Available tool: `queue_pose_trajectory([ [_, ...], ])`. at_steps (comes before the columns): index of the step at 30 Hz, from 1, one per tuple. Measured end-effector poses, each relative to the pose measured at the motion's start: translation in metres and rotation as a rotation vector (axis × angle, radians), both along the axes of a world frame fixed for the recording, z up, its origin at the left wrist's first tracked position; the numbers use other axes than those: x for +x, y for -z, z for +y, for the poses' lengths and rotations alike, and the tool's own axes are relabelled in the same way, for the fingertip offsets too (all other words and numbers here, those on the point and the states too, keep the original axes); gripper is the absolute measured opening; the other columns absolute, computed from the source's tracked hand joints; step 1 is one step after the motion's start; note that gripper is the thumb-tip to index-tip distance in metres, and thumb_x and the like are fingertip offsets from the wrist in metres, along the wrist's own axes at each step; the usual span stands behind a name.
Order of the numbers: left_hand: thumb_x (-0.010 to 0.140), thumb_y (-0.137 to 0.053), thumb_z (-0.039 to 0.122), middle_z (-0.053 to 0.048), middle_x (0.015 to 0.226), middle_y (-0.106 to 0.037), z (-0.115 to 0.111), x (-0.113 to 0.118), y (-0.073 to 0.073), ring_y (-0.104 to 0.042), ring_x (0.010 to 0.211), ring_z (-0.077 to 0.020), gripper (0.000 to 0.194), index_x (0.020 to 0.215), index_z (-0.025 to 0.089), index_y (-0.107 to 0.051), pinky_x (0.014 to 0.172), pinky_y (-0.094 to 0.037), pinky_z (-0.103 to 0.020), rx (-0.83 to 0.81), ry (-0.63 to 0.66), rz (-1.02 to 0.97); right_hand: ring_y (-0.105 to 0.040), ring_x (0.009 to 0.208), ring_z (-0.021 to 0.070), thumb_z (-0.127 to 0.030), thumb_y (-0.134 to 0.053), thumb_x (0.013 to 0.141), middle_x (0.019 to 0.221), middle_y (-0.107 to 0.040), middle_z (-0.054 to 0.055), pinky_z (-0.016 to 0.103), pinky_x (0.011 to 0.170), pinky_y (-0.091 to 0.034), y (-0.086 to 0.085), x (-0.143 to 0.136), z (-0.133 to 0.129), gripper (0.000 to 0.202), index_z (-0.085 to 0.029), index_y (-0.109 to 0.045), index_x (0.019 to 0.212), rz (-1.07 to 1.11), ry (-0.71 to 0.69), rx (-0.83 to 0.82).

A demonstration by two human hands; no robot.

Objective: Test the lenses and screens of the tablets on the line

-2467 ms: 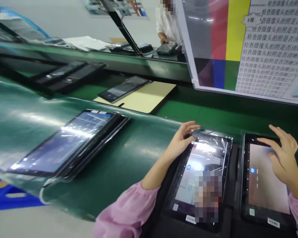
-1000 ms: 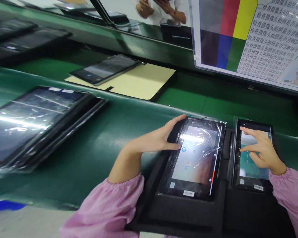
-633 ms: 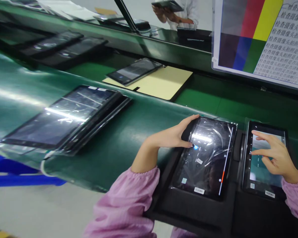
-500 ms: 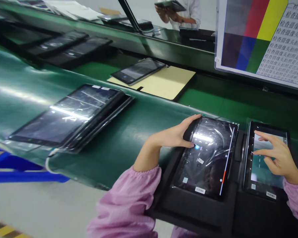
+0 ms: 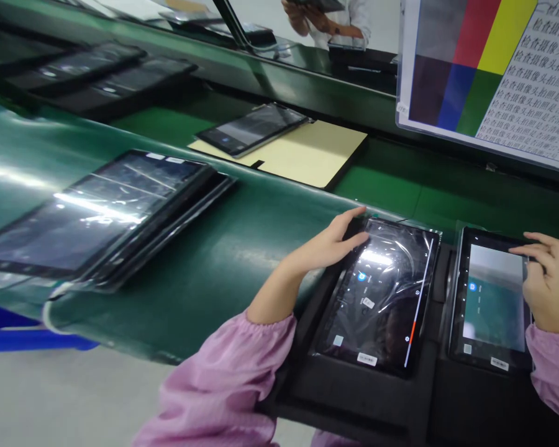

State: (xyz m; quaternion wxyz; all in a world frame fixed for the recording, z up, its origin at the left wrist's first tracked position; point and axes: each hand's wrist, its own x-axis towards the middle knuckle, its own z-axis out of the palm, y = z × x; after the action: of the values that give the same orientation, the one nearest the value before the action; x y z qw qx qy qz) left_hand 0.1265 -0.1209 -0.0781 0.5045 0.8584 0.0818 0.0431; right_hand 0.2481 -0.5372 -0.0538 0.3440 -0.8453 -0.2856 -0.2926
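Note:
A tablet (image 5: 382, 298) in clear film lies in a black foam tray (image 5: 354, 397), its dark screen lit with small icons and a red-and-white strip. My left hand (image 5: 328, 245) rests at its upper left corner, thumb and fingers apart, the thumb on the screen's edge. Beside it on the right lies a second tablet (image 5: 496, 298), showing a grey and teal picture. Over that screen's upper right is my right hand (image 5: 547, 273), its index finger stretched to the glass and the other fingers partly bent. Neither hand grips anything.
Film-wrapped tablets (image 5: 107, 211) are stacked on the green bench (image 5: 242, 248) at left. Another tablet (image 5: 251, 130) sits on a yellow board (image 5: 326, 152) in the sunken lane. A printed colour chart (image 5: 475, 68) hangs upper right. Across the divider, a person's hands (image 5: 314, 18) hold a tablet.
My right hand has moved right across the second tablet's screen, uncovering its icons. My left thumb has slid up the first tablet's edge. The view has shifted slightly.

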Motion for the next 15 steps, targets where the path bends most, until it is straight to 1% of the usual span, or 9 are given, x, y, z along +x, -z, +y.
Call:
queue_pose_trajectory([
  [2,0.096,-0.055,0.056,-0.013,0.158,-0.052,-0.001,0.009,0.012,-0.041,0.153,-0.0342,0.06,0.144,0.02,-0.059,0.134,-0.023,-0.05,0.029,-0.066,-0.022,-0.064,0.116,0.0311,-0.021,-0.047,0.086,0.123,-0.067,0.01,0.049,0.103,-0.049,0.004,0.009,-0.006,0.031,-0.021,-0.076,0.097,0.107,0.156,0.039],
  [3,0.097,-0.051,0.056,-0.014,0.155,-0.054,-0.001,0.013,0.017,-0.04,0.152,-0.034,0.057,0.138,0.019,-0.063,0.134,-0.021,-0.05,0.032,-0.08,-0.031,-0.062,0.12,0.033,-0.026,-0.047,0.087,0.126,-0.065,0.012,0.052,0.106,-0.047,0.006,0.014,-0.009,0.034,-0.02,-0.075,0.106,0.17,0.223,0.041],
  [5,0.099,-0.046,0.055,-0.014,0.15,-0.058,-0.001,0.019,0.024,-0.04,0.152,-0.034,0.053,0.126,0.017,-0.07,0.135,-0.019,-0.048,0.025,-0.087,-0.045,-0.062,0.118,0.0364,-0.035,-0.046,0.09,0.132,-0.061,0.018,0.059,0.107,-0.046,0.013,0.023,-0.015,0.045,-0.016,-0.07,0.122,0.285,0.332,0.027],
  [7,0.099,-0.044,0.054,-0.014,0.145,-0.062,-0.001,0.024,0.028,-0.04,0.15,-0.0341,0.051,0.119,0.016,-0.072,0.135,-0.019,-0.048,0.011,-0.083,-0.058,-0.061,0.119,0.0404,-0.043,-0.044,0.092,0.136,-0.058,0.022,0.066,0.108,-0.042,0.022,0.031,-0.02,0.053,-0.013,-0.065,0.131,0.368,0.407,-0.006],
  [9,0.1,-0.043,0.054,-0.012,0.144,-0.063,-0.001,0.026,0.029,-0.04,0.149,-0.034,0.051,0.115,0.015,-0.072,0.135,-0.018,-0.047,-0.007,-0.081,-0.075,-0.055,0.13,0.0436,-0.049,-0.039,0.095,0.141,-0.056,0.024,0.069,0.112,-0.037,0.03,0.036,-0.025,0.058,-0.013,-0.064,0.134,0.448,0.465,-0.041],
  [11,0.099,-0.045,0.053,-0.01,0.143,-0.063,-0.002,0.026,0.029,-0.039,0.148,-0.0337,0.048,0.111,0.016,-0.073,0.135,-0.016,-0.046,-0.028,-0.088,-0.092,-0.049,0.138,0.0434,-0.053,-0.033,0.098,0.145,-0.056,0.022,0.068,0.117,-0.033,0.035,0.038,-0.028,0.062,-0.014,-0.065,0.133,0.532,0.49,-0.079],
  [13,0.098,-0.049,0.052,-0.011,0.144,-0.062,-0.004,0.025,0.027,-0.041,0.147,-0.0329,0.044,0.107,0.017,-0.074,0.135,-0.017,-0.047,-0.049,-0.106,-0.105,-0.048,0.141,0.043,-0.056,-0.027,0.099,0.146,-0.057,0.021,0.065,0.121,-0.032,0.037,0.037,-0.031,0.066,-0.014,-0.067,0.131,0.62,0.494,-0.109],
  [15,0.096,-0.052,0.05,-0.014,0.144,-0.061,-0.008,0.022,0.023,-0.045,0.144,-0.0314,0.041,0.106,0.017,-0.073,0.134,-0.02,-0.05,-0.072,-0.128,-0.113,-0.05,0.14,0.045,-0.058,-0.025,0.099,0.145,-0.057,0.023,0.065,0.122,-0.032,0.038,0.036,-0.033,0.07,-0.011,-0.069,0.128,0.698,0.491,-0.129],
])
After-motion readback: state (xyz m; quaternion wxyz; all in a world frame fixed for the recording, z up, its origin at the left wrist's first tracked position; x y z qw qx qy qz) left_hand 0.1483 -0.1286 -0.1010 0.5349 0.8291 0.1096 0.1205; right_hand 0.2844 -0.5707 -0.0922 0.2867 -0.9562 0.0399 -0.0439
